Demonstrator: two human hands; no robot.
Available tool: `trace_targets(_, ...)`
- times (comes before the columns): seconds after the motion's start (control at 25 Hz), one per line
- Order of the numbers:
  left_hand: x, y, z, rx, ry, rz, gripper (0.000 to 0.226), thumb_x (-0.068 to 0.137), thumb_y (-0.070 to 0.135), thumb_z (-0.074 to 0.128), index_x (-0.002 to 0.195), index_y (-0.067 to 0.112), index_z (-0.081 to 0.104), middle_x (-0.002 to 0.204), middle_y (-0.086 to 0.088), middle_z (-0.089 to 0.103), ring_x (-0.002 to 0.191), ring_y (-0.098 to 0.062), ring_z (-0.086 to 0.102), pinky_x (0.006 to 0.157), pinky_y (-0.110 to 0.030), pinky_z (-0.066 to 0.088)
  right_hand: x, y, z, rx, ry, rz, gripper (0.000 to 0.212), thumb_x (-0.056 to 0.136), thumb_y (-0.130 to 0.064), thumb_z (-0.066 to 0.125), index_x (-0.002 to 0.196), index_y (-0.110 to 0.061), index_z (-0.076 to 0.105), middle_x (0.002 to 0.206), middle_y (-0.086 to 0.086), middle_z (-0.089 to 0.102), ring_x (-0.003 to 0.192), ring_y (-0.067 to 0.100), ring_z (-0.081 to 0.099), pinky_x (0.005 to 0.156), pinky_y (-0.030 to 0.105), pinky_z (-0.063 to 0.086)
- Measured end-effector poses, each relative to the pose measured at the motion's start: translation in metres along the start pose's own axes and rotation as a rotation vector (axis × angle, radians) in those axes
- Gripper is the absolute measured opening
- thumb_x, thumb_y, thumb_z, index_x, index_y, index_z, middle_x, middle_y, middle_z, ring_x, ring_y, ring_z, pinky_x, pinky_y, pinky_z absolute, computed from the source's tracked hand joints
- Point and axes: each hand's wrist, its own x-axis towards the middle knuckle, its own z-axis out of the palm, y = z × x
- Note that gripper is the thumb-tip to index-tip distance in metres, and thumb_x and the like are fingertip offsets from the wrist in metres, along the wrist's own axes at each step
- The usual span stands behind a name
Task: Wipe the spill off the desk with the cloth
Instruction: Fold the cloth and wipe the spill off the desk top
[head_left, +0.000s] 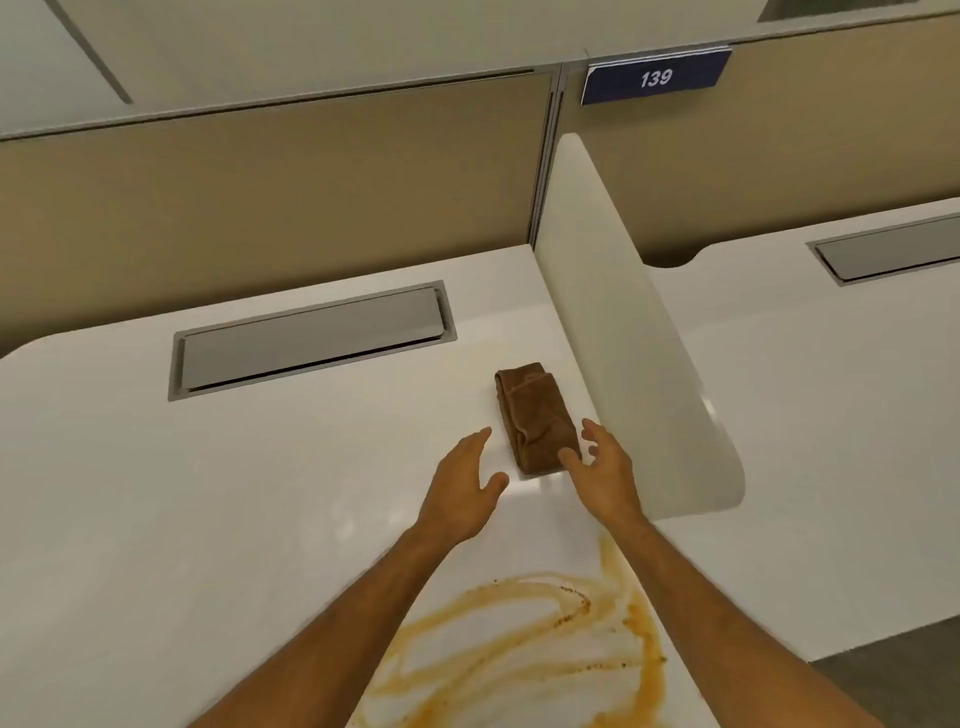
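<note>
Grey cable hatch (311, 340) set in the worktop, white side divider (623, 332), tan partition wall (270, 197), blue "139" sign (655, 78)

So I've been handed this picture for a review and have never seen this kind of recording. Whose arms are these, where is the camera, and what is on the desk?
There is no machine here: the arms belong to a person wearing a camera on the head, so you look forward and down, as that person does. The left hand and right hand reach out open on either side of a folded brown cloth. The right hand's thumb looks to be at the cloth's near edge; nothing is gripped. The cloth lies on a white desk beside a white divider panel. Nearer the person is an orange-brown spill, not yet wiped. Behind is a grey cable hatch.
</note>
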Motion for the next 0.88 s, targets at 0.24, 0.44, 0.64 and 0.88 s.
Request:
trace_targets(0.24, 0.051, 0.005, 0.039, -0.259, -0.042, -0.223, 0.07, 0.101, 0.03, 0.065, 0.161, 0.017, 0.03, 0.163, -0.003, 0.04, 0.145, -0.024, 0.044, 0.118, -0.037, 0.04, 0.039, 0.013, 0.021, 0.119, -0.023, 0.184, 0.063, 0.093, -0.02, 0.071, 0.149, -0.012, 0.043, 0.142, 0.014, 0.056, 0.123, 0.032, 0.06, 0.101, 0.037, 0.051)
trace_targets(0.44, 0.061, 0.006, 0.039, -0.408, -0.032, -0.232, 0.049, 0.101, 0.024, 0.066, 0.146, 0.024, 0.046, 0.136, 0.001, 0.059, 0.118, -0.016, 0.059, 0.078, -0.005, 0.047, 0.045, 0.009, 0.02, 0.325, -0.232, 0.339, 0.079, 0.086, -0.019, 0.08, 0.151, -0.015, 0.037, 0.127, 0.01, 0.066, 0.101, 0.023, 0.066, 0.072, 0.029, 0.055)
trace_targets(0.64, 0.039, 0.001, 0.015, -0.553, -0.07, -0.314, 0.05, 0.105, 0.036, 0.056, 0.151, 0.019, 0.047, 0.143, -0.002, 0.061, 0.123, -0.018, 0.061, 0.103, -0.03, 0.051, 0.024, -0.015, 0.018, 0.453, -0.359, 0.303, 0.057, 0.085, -0.006, 0.074, 0.136, -0.022, 0.053, 0.113, 0.007, 0.073, 0.086, 0.021, 0.069, 0.053, 0.026, 0.048)
trace_targets(0.88, -0.033, -0.004, -0.026, -0.965, -0.222, -0.304, 0.041, 0.106, 0.046, 0.049, 0.135, 0.02, 0.064, 0.128, -0.005, 0.074, 0.117, -0.023, 0.071, 0.099, -0.041, 0.056, -0.066, -0.044, 0.005, 0.52, -0.426, 0.128, 0.062, 0.074, -0.013, 0.062, 0.132, -0.035, 0.06, 0.109, 0.004, 0.076, 0.082, 0.017, 0.065, 0.058, 0.029, 0.047)
